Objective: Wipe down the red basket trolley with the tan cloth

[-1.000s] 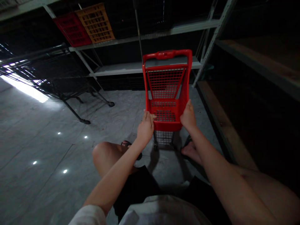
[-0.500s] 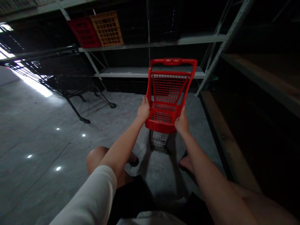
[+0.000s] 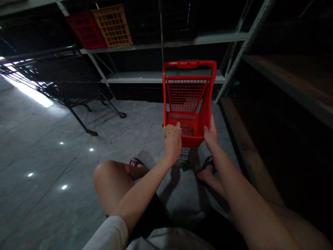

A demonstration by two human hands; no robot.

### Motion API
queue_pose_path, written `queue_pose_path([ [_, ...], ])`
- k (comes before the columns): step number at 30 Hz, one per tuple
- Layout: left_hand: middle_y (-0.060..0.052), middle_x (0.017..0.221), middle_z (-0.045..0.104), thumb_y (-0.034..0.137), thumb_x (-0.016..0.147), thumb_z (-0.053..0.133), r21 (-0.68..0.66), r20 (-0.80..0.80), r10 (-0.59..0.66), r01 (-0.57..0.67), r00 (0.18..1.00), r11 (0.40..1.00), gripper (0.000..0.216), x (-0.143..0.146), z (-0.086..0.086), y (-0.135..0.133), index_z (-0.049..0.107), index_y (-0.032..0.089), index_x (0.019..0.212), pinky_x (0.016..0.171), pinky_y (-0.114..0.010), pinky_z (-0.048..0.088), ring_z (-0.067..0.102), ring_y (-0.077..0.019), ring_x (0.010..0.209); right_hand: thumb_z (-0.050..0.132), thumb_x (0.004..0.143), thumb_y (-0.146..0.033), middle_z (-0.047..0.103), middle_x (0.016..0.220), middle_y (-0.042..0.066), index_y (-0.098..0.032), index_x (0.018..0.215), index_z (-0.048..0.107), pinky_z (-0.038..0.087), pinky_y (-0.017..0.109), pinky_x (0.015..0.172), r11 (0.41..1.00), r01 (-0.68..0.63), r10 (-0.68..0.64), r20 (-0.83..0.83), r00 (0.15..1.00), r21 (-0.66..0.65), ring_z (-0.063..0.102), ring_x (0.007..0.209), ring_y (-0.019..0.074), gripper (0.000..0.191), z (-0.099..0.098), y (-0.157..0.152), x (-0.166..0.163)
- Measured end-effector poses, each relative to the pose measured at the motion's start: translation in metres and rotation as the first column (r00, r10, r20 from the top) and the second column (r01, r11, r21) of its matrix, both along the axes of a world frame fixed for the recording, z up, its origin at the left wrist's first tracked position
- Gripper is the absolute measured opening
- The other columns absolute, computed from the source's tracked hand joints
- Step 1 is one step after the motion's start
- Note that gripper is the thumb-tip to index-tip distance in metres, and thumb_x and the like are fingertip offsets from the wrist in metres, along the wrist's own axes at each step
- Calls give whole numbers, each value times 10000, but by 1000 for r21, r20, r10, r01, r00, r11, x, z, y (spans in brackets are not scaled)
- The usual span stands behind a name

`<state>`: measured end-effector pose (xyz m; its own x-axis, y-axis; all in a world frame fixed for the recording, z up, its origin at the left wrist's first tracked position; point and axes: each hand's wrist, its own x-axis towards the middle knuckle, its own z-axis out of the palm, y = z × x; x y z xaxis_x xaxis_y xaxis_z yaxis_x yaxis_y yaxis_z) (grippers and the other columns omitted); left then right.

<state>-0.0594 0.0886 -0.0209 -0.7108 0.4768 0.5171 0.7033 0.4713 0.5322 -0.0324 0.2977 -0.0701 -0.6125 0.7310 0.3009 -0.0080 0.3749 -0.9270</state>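
A small red plastic shopping cart [image 3: 187, 100] stands on the floor right in front of me, its handle at the far end. My left hand [image 3: 172, 140] grips the near left corner of its basket, fingers curled over the rim. My right hand [image 3: 210, 134] clasps the near right corner. My bare knees and sandalled feet flank the cart's dark lower frame.
Metal shelving [image 3: 182, 74] runs along the back and the right side. A red crate [image 3: 87, 31] and an orange crate [image 3: 113, 25] sit on an upper shelf. A dark wire trolley [image 3: 70, 90] stands at left on the glossy grey floor [image 3: 52, 156].
The cart has come slightly nearer and straightened. My left hand slid from the basket's left side to its near corner.
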Motion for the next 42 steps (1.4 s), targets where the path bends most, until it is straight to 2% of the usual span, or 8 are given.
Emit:
queue_pose_path([
  [3, -134, 1546, 600, 111, 1036, 406, -167, -78, -173, 158, 982, 973, 512, 24, 2, 24, 491, 88, 1540, 1259, -393, 428, 546, -235, 1459, 526, 796, -258, 422, 1689, 61, -204, 1663, 331, 269, 458, 1317, 998, -10, 10, 3, 1000, -61, 407, 1558, 221, 890, 3, -4, -1],
  [6, -154, 1504, 633, 126, 1035, 436, -307, -115, -186, 143, 976, 941, 498, 29, 7, 29, 503, 66, 1524, 1232, -407, 451, 633, -243, 1350, 539, 783, -248, 455, 1668, 53, -214, 1680, 286, 312, 451, 1301, 994, -55, 55, 1, 998, -95, 471, 1516, 220, 933, 6, -14, 1],
  [11, -82, 1341, 741, 159, 1041, 485, -385, -177, -231, 149, 957, 911, 394, -9, 13, -28, 616, 221, 1408, 1222, -463, 448, 706, -216, 1205, 571, 791, -272, 432, 1682, 70, -188, 1688, 258, 290, 451, 1308, 991, -87, 85, -24, 996, -102, 451, 1530, 219, 953, 8, -23, 4],
  [17, -106, 1204, 771, 218, 1051, 520, -361, -199, -114, 35, 973, 932, 251, -44, 15, -84, 659, 195, 1258, 1235, -477, 431, 715, -240, 1147, 577, 813, -293, 398, 1702, 79, -189, 1695, 231, 252, 441, 1325, 988, -105, 100, -51, 994, -114, 395, 1564, 211, 954, 4, -26, -1],
  [27, -91, 1066, 778, 227, 1072, 495, -325, -159, -170, 111, 973, 939, 229, 29, 8, 22, 663, 164, 1215, 1133, -385, 511, 747, -208, 1052, 404, 966, -718, 330, 1735, 74, -256, 1683, 287, 247, 495, 1321, 989, -84, 76, -68, 995, -121, 303, 1611, 234, 861, -1, -30, 10],
  [32, -85, 1050, 783, 294, 1079, 486, -406, -133, -321, 243, 938, 881, 243, 22, 21, 5, 678, 192, 1190, 1110, -426, 502, 756, -227, 1013, 428, 921, -808, 355, 1725, 77, -269, 1665, 333, 253, 482, 1321, 987, -146, 145, -16, 989, -67, 317, 1604, 228, 923, 9, -18, 26],
  [38, -80, 945, 778, 407, 1096, 446, -86, 353, -9, 42, 936, 995, 310, -2, 39, -18, 673, 196, 1079, 870, -333, 570, 747, -206, 890, 326, 974, -791, 328, 1735, 99, -277, 1644, 370, 177, 537, 1335, 988, -133, 128, 68, 989, 75, 282, 1617, 240, 846, 12, -63, 47],
  [42, -73, 975, 771, 475, 1127, 299, 161, 480, -137, 67, 866, 985, 497, 0, 39, 2, 681, 170, 1038, 875, -307, 587, 728, -172, 912, 313, 1022, -714, 247, 1763, 71, -319, 1613, 422, 167, 586, 1328, 990, -87, 76, 100, 992, 114, 183, 1645, 255, 718, 15, -117, 58],
])
